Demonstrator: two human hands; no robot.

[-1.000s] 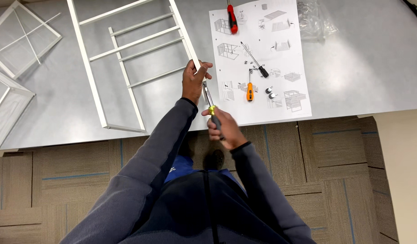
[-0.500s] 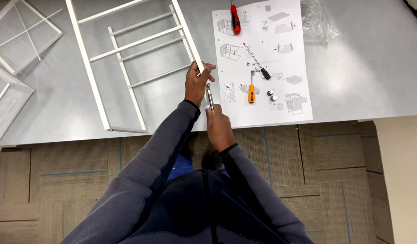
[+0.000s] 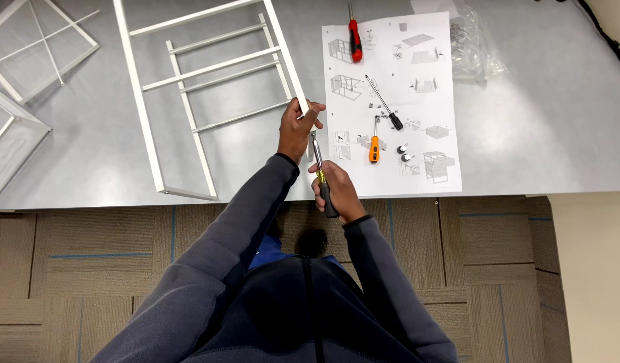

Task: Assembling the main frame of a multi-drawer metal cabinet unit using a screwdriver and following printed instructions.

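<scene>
The left hand (image 3: 296, 131) pinches the white metal frame's (image 3: 148, 128) corner; the right hand (image 3: 337, 191) grips a yellow-and-black-handled screwdriver (image 3: 321, 176); best keep its shaft straight.

A grey table (image 3: 538, 134) with a smooth matt top fills the upper part of the view, its near edge running almost straight across. Soft, even light falls on it, with a paler sheen toward the upper left and only faint shadows. Below the edge lies a floor of carpet tiles (image 3: 88, 269) in brown and tan, laid in squares with the ribbed pile turned alternately, some crossed by thin blue lines. At the right, a plain cream panel (image 3: 592, 282) stands against the carpet beneath the table's edge.
</scene>
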